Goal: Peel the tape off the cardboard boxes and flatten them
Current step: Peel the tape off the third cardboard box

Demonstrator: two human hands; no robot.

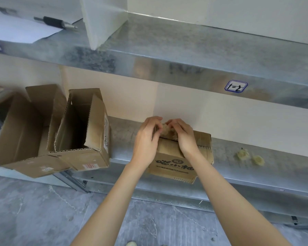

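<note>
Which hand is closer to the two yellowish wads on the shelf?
Right. The right hand sits left of the yellowish wads; the left hand is farther left, beyond it.

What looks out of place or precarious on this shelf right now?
The large open box and the narrow open box beside it sit askew, overhanging the shelf edge; they might tip. Two tape wads lie loose at right. The left hand and right hand pinch tape on the printed box.
</note>
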